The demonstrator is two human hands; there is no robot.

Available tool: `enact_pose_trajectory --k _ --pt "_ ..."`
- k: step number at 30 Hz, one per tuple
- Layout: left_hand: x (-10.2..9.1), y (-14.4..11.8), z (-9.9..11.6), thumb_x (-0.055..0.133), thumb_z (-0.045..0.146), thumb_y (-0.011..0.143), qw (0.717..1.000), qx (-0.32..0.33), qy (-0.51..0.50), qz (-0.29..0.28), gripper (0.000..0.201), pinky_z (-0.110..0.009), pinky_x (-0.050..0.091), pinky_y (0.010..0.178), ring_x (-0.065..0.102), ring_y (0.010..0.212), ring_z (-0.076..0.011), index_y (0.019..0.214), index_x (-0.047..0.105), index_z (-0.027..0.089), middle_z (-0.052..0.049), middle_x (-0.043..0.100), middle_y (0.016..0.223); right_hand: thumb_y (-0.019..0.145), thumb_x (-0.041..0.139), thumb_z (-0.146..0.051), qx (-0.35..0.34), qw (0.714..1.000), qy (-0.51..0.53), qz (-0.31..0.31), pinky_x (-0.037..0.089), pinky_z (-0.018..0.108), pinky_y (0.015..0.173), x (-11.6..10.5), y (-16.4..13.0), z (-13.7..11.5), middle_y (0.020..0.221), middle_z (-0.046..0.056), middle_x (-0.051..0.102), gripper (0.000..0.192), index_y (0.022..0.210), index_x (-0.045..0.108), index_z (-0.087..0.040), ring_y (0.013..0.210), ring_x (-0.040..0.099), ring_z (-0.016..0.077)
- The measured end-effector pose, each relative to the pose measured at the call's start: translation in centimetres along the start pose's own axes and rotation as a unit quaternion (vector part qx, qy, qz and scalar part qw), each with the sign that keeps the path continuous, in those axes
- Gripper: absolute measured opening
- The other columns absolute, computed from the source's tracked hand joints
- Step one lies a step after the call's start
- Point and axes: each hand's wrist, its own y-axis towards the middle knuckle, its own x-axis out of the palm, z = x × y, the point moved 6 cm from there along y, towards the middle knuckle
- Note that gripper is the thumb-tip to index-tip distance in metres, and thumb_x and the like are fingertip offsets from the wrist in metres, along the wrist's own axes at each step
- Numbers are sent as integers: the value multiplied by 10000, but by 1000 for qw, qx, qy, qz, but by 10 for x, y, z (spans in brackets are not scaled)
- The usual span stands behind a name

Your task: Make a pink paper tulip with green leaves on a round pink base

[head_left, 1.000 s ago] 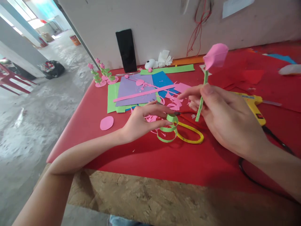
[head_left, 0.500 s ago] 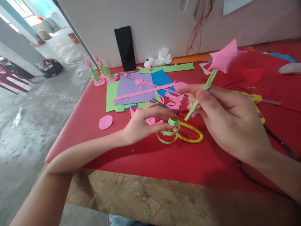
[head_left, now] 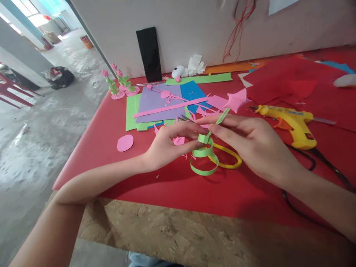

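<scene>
Far left: table's left edge drops to bare concrete floor; three finished pink-and-green paper flowers on round pink bases [head_left: 118, 83] stand at the back-left corner, well apart from the hands, likely parked out of the work zone.

Flat stack of green, purple and blue paper sheets with a long pink strip across it [head_left: 161, 107] lies mid-table. Loose pink paper oval [head_left: 125, 142] sits alone just off its front-left corner, near the left table edge.

Left hand [head_left: 167, 144]: fingers curled, thumb and fingertips pinching the top turn of a coiled green paper strip [head_left: 204, 157]. The coil's lower loops rest on the red table cover [head_left: 167, 185], so the hand only steadies the upper end.

Right hand [head_left: 250, 142]: closed in a fingertip pinch on the thin green stem of a pink star-shaped paper flower [head_left: 236, 101]. Stem is tilted low, bloom pointing away and right, its lower end meeting the coil's top where both hands converge.

Yellow-handled scissors [head_left: 228, 159] lie under and behind the hands, touching or just beside the coil. Pink offcuts [head_left: 179, 141] litter the area beneath the left fingers.

Right: yellow glue gun [head_left: 289, 120] lies on its side, nozzle toward the flower; black cable [head_left: 311, 218] loops under the right forearm — snag risk. Open red surface in front of both hands; bare chipboard edge nearest the person.
</scene>
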Motion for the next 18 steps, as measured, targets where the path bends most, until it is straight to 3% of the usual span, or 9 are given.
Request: enact_pose_trajectory --k 4,9,13,18 --pt "-1 0 -3 696 181 732 1000 -11 -13 3 140 -209 587 728 704 717 -92 867 664 166 -1 744 774 782 692 -412 31 997 68 -9 542 240 829 1 0 9 941 7 675 236 925 725 -229 868 631 111" --pt "-2 0 -2 713 181 713 999 -27 -30 22 129 -194 579 698 703 696 -86 832 663 176 20 736 732 772 707 -339 43 982 176 44 526 166 712 -5 0 17 828 -13 656 180 887 674 -205 750 617 59" --pt "-1 0 -1 715 179 718 999 -28 -23 11 130 -205 584 731 711 720 -93 835 660 170 12 744 757 770 719 -295 37 979 187 71 503 115 698 -9 -1 17 801 -35 650 119 805 667 -194 739 605 24" --pt "0 -1 -3 720 225 738 998 -43 -39 3 161 -212 579 702 719 739 -105 878 658 176 -1 754 789 782 710 -255 37 983 176 39 514 129 720 -5 -2 19 820 -29 667 68 832 702 -209 761 618 38"
